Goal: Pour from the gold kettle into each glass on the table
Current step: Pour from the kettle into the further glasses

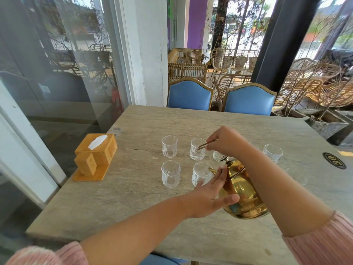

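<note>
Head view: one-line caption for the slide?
Right hand tilts the gold kettle by its handle toward a near-row glass; open left hand steadies its side.

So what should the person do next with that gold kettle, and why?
Probably tip the gold kettle a little further, so its spout pours into the near glass beside it. The right hand holds the handle, the left hand steadies the body, and that glass looks empty, though I can't be sure.
</note>
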Demonstrator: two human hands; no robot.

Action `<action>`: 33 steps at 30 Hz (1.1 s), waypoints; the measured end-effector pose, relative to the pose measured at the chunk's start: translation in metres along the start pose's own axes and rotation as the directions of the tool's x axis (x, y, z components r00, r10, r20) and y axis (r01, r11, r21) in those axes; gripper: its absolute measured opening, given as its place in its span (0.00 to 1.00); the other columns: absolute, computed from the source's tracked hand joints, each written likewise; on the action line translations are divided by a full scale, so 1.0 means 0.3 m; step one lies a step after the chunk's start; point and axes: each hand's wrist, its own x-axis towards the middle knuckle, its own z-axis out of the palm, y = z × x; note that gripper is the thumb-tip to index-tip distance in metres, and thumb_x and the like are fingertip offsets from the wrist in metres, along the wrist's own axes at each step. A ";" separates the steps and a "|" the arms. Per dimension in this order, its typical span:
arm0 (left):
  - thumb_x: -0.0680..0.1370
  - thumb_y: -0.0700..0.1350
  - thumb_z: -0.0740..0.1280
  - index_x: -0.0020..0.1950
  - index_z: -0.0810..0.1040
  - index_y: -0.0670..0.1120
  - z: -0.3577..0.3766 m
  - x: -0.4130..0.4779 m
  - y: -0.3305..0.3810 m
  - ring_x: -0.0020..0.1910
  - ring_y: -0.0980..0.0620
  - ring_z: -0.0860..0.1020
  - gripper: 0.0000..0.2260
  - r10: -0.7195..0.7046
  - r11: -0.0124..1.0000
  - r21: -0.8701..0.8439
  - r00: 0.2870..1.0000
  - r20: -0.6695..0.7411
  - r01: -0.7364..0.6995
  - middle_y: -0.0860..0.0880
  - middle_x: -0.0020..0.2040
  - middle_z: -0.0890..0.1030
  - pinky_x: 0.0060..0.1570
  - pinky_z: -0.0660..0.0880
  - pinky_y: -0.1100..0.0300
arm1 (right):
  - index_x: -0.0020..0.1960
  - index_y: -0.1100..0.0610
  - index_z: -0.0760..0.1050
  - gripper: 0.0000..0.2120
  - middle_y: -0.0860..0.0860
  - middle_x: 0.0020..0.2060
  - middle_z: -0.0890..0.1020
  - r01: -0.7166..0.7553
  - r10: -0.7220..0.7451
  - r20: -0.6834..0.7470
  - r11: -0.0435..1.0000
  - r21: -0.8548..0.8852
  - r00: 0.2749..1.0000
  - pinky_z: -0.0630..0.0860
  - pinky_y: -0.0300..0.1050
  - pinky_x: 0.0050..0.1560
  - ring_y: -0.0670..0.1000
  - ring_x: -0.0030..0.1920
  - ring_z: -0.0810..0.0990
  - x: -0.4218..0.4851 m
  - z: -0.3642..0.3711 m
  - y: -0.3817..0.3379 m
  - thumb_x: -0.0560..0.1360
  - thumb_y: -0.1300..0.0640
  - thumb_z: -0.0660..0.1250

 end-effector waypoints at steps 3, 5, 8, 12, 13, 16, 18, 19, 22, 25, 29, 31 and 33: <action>0.64 0.77 0.43 0.75 0.29 0.54 0.002 0.002 -0.002 0.77 0.57 0.40 0.47 0.003 1.000 0.000 1.000 0.000 -0.003 0.55 0.77 0.32 0.74 0.36 0.47 | 0.57 0.58 0.82 0.15 0.51 0.52 0.84 0.003 -0.003 0.005 1.000 -0.016 1.000 0.73 0.38 0.38 0.46 0.38 0.76 -0.002 0.001 -0.001 0.71 0.56 0.72; 0.65 0.76 0.43 0.75 0.29 0.54 0.002 0.003 -0.005 0.77 0.57 0.41 0.47 0.003 1.000 -0.001 1.000 -0.001 -0.003 0.55 0.77 0.32 0.74 0.36 0.46 | 0.57 0.58 0.82 0.16 0.52 0.54 0.83 0.004 -0.004 0.007 1.000 -0.020 1.000 0.74 0.41 0.44 0.48 0.44 0.77 -0.003 0.000 -0.004 0.71 0.56 0.71; 0.64 0.77 0.43 0.75 0.29 0.54 0.005 0.005 -0.009 0.77 0.58 0.41 0.48 0.010 1.000 0.001 1.000 0.000 -0.010 0.54 0.77 0.32 0.74 0.36 0.47 | 0.57 0.58 0.82 0.15 0.52 0.55 0.83 0.007 -0.006 0.013 1.000 -0.014 1.000 0.74 0.41 0.44 0.48 0.44 0.77 -0.007 -0.002 -0.002 0.71 0.57 0.71; 0.64 0.78 0.43 0.76 0.30 0.54 0.011 0.009 -0.011 0.77 0.57 0.48 0.49 0.016 1.000 0.004 1.000 0.005 -0.016 0.55 0.77 0.32 0.74 0.37 0.45 | 0.56 0.59 0.82 0.15 0.52 0.54 0.83 0.008 -0.008 0.018 1.000 -0.008 1.000 0.71 0.37 0.36 0.48 0.42 0.76 -0.013 -0.002 0.002 0.71 0.57 0.71; 0.64 0.77 0.43 0.76 0.30 0.54 0.012 0.009 -0.011 0.77 0.57 0.49 0.49 0.017 1.000 0.005 1.000 0.004 -0.017 0.54 0.77 0.32 0.74 0.37 0.45 | 0.57 0.59 0.82 0.15 0.52 0.54 0.83 0.007 -0.007 0.018 1.000 -0.006 1.000 0.70 0.37 0.35 0.48 0.41 0.76 -0.014 -0.002 0.001 0.71 0.57 0.71; 0.63 0.78 0.43 0.76 0.30 0.54 0.013 0.009 -0.012 0.77 0.57 0.49 0.49 0.021 1.000 0.006 1.000 0.000 -0.021 0.54 0.77 0.32 0.74 0.36 0.45 | 0.57 0.59 0.82 0.15 0.52 0.54 0.83 -0.003 0.003 0.012 1.000 -0.002 1.000 0.74 0.41 0.41 0.49 0.44 0.78 -0.018 -0.002 0.000 0.71 0.57 0.71; 0.63 0.79 0.42 0.76 0.30 0.53 0.013 0.008 -0.012 0.77 0.56 0.52 0.50 0.023 1.000 0.009 1.000 0.002 -0.023 0.54 0.77 0.32 0.74 0.36 0.46 | 0.57 0.58 0.82 0.15 0.52 0.54 0.83 -0.007 0.007 0.010 1.000 -0.005 1.000 0.74 0.41 0.42 0.48 0.44 0.77 -0.021 -0.001 -0.001 0.71 0.57 0.71; 0.62 0.79 0.42 0.76 0.30 0.53 0.013 0.007 -0.013 0.77 0.55 0.53 0.50 0.023 1.000 0.012 1.000 0.002 -0.023 0.54 0.77 0.32 0.74 0.36 0.46 | 0.57 0.58 0.82 0.15 0.52 0.54 0.83 -0.004 0.004 0.010 1.000 -0.006 1.000 0.73 0.41 0.41 0.48 0.43 0.77 -0.022 -0.001 -0.001 0.71 0.57 0.71; 0.62 0.79 0.41 0.76 0.31 0.53 0.013 0.003 -0.014 0.77 0.55 0.52 0.51 0.024 0.999 0.021 1.000 0.003 -0.024 0.54 0.77 0.32 0.74 0.35 0.47 | 0.57 0.59 0.82 0.14 0.52 0.54 0.83 0.006 -0.006 0.002 1.000 -0.006 1.000 0.72 0.38 0.38 0.47 0.41 0.76 -0.024 0.001 -0.001 0.71 0.57 0.71; 0.63 0.78 0.41 0.76 0.30 0.53 0.013 0.001 -0.012 0.77 0.55 0.54 0.50 0.024 0.999 0.030 1.000 0.006 -0.024 0.54 0.77 0.32 0.74 0.35 0.47 | 0.57 0.59 0.82 0.15 0.52 0.55 0.83 0.000 0.000 -0.005 1.000 0.000 1.000 0.74 0.40 0.41 0.48 0.43 0.77 -0.025 0.003 -0.001 0.71 0.57 0.71; 0.64 0.77 0.42 0.76 0.30 0.52 0.011 -0.002 -0.008 0.77 0.56 0.52 0.49 0.025 0.999 0.034 1.000 0.012 -0.025 0.54 0.77 0.32 0.74 0.35 0.47 | 0.57 0.58 0.82 0.15 0.51 0.54 0.83 -0.007 0.007 -0.011 1.000 0.006 1.000 0.71 0.37 0.34 0.47 0.39 0.76 -0.033 0.004 0.005 0.72 0.56 0.71; 0.65 0.76 0.43 0.76 0.30 0.52 0.011 -0.004 -0.010 0.77 0.56 0.51 0.48 0.028 0.999 0.042 1.000 0.014 -0.029 0.54 0.77 0.32 0.74 0.35 0.46 | 0.58 0.58 0.82 0.15 0.52 0.52 0.84 -0.006 0.007 -0.029 1.000 0.015 1.000 0.67 0.35 0.28 0.44 0.33 0.74 -0.042 0.004 0.011 0.72 0.56 0.70; 0.66 0.75 0.43 0.75 0.29 0.53 0.011 -0.006 -0.016 0.77 0.55 0.53 0.47 0.031 0.998 0.062 0.999 0.018 -0.032 0.54 0.77 0.32 0.74 0.35 0.46 | 0.59 0.57 0.81 0.16 0.52 0.50 0.84 -0.010 0.011 -0.058 1.000 0.025 0.998 0.66 0.35 0.27 0.44 0.31 0.73 -0.054 0.002 0.021 0.72 0.55 0.70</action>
